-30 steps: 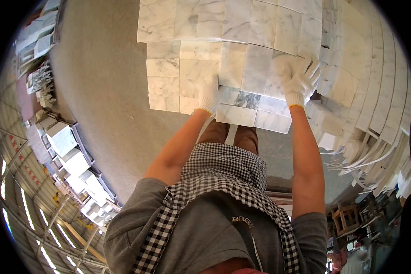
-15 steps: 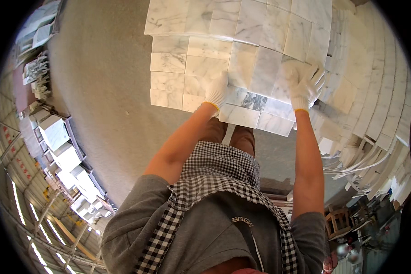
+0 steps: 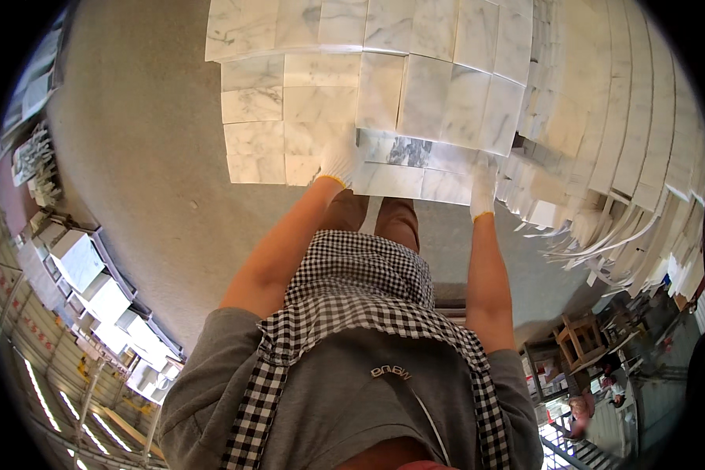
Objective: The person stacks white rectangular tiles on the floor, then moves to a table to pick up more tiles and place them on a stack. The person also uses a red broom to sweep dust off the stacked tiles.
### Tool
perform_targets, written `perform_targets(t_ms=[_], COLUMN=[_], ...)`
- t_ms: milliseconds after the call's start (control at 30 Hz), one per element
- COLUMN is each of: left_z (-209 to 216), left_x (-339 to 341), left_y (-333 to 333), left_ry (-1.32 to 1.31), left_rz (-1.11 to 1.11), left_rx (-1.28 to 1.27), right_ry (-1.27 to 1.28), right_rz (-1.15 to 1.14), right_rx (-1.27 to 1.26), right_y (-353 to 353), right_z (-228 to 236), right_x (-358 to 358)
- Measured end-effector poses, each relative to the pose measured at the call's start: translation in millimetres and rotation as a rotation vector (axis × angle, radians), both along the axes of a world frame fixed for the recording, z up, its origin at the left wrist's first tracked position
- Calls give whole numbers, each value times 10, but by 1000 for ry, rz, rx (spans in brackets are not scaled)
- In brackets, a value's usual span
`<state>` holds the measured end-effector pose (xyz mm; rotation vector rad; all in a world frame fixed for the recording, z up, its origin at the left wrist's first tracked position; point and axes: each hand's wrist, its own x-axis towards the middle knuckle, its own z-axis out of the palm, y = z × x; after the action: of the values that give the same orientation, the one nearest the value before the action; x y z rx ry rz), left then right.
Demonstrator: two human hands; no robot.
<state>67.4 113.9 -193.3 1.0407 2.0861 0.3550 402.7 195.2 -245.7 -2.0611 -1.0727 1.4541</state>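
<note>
White marble tiles (image 3: 380,92) with grey veins lie in close rows before me, like a layered stack. Toward its near side, a lower strip includes a tile with a dark grey patch (image 3: 410,151). My left hand (image 3: 339,160), in a white knit glove with a yellow-edged cuff, rests against the near tiles left of this strip; its fingers blur into the pale stone. At the strip's right end is my right hand (image 3: 484,186), gloved alike, its fingers stretched away from me along the tile edge. Neither hand has lifted a tile.
Long rows of pale stone pieces (image 3: 630,117) stand close on the right, with loose white straps (image 3: 603,251) hanging near them. Grey concrete floor (image 3: 145,157) runs along the left. Stone blocks (image 3: 82,258) stand farther left. A wooden stool (image 3: 580,342) is at the lower right.
My right hand has come off the tile tops and moved nearer, to the strip's right end. The left hand stays near the same tiles. The whole view has shifted.
</note>
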Motion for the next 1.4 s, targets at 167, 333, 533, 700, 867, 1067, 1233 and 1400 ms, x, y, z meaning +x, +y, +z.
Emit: perform_targets(t_ms=[167,333,533,700,867,1067,1233,1400], left_z=[-108,-71,290,167,147,340,145,74], left_x=[-18,-120,-331,-292,-164,81,65,89], left_y=[-9,8,-212,-327,-166,-235,-290,-304], left_ry=[-139,-103,-229,-289,-224,9,-20,-96], left_rz=[70,-12,-33,-36,-151,-254,-286,-245], left_rx=[62,-17,-70,-115,-117,-143,-187,-44], right_ry=[-275,-159,-30,-1,-73,-393,-334,-227], right_rz=[166,176,161,197,154,444,396,249], right_rx=[124,65,26,39,121,163,94,4], right_y=[-136,-94,-114,10,-136,-14,-42,-57], right_z=[144,202,-219,-18,-404,-780,-521,-333], right_x=[0,-8,355,101,325,571,299,275])
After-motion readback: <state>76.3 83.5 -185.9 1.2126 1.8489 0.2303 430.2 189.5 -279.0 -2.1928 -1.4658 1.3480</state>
